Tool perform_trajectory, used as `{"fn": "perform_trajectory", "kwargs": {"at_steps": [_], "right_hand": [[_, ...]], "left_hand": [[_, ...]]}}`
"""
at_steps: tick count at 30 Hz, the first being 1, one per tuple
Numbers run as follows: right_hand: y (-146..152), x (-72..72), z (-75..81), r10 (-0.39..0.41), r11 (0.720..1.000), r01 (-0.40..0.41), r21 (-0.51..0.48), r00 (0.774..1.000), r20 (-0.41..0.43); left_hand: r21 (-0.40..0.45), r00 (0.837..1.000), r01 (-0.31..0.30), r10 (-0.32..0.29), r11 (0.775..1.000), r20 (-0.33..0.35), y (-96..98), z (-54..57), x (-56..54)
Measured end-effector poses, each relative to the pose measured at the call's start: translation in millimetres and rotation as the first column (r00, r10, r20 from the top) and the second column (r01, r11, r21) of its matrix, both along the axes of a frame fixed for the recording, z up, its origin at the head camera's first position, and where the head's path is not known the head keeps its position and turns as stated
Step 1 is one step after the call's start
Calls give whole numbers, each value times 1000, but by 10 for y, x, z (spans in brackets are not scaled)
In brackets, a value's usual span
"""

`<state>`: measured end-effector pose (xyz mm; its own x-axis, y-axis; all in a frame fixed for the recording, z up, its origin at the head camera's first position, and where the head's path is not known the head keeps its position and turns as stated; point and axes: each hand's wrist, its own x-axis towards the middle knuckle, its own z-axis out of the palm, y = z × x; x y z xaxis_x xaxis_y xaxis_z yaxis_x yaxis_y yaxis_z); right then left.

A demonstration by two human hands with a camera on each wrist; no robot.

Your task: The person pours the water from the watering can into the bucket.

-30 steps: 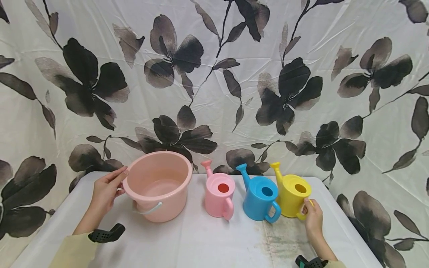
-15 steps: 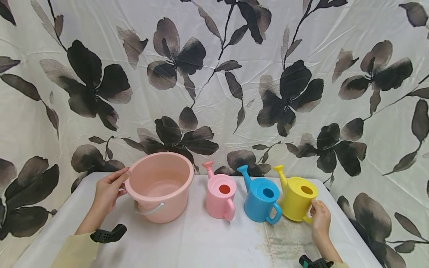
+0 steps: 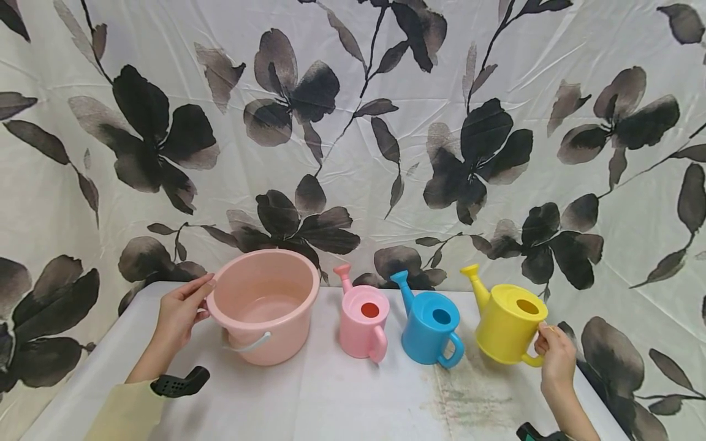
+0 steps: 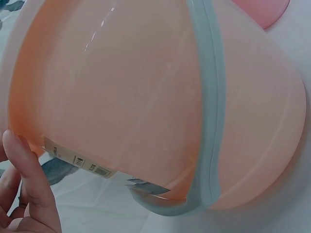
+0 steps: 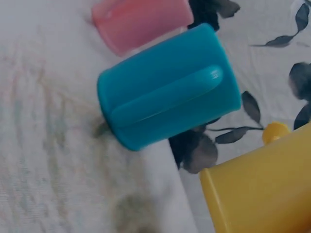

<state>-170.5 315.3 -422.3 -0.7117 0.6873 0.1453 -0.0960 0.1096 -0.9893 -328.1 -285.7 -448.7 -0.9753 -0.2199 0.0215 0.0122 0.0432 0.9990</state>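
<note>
Both clamped: left grip point(image 3: 178, 315) on bucket rim point(image 3: 250, 326); right grip point(image 3: 557, 355) on yellow can point(image 3: 504, 331) near table edge point(image 3: 592, 397), gap to blue can point(image 3: 427, 334)

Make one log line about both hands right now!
left hand: grips edge of bucket | right hand: holds yellow watering can by handle | between: pink can, blue can, on table

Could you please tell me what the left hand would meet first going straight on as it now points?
Most likely the round, pale pink plastic bucket. The left hand points straight at it, fingers at the rim.
</note>
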Motion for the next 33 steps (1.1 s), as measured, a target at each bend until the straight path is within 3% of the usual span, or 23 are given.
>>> {"fn": "perform_trajectory", "kwargs": {"at_steps": [4, 11, 15, 16, 18, 23, 25, 28, 33], "right_hand": [[-1, 90, 139, 25, 998, -25, 52, 1000, 8], [-47, 230, 355, 120, 991, -120, 58, 993, -1], [-91, 301, 421, 191, 981, -189, 49, 981, -39], [-107, 316, 435, 205, 978, -202, 55, 978, -50], [-149, 343, 467, 222, 973, -217, 76, 973, -64], [-265, 371, 540, 301, 950, -289, 121, 949, -98], [-309, 367, 558, 349, 934, -334, 127, 928, -127], [-387, 352, 571, 408, 912, -392, 122, 896, -176], [-563, 321, 576, 465, 885, -446, 132, 856, -224]], "left_hand": [[-24, 1000, -3, 4, 1000, 23, -71, -114, -133], [-53, 998, -57, 58, 997, 4, -296, -676, -595], [-31, 999, -51, 51, 998, -18, -336, -764, -651], [-33, 999, -41, 40, 999, -24, -328, -738, -625], [-35, 999, -34, 33, 999, -17, -261, -583, -495], [-62, 998, -25, 28, 998, 58, 47, 99, 42], [-68, 997, -16, 21, 998, 71, 134, 285, 191], [-54, 998, -2, 6, 999, 69, 197, 415, 295], [-24, 998, 8, -7, 1000, 70, 181, 380, 270]]}}
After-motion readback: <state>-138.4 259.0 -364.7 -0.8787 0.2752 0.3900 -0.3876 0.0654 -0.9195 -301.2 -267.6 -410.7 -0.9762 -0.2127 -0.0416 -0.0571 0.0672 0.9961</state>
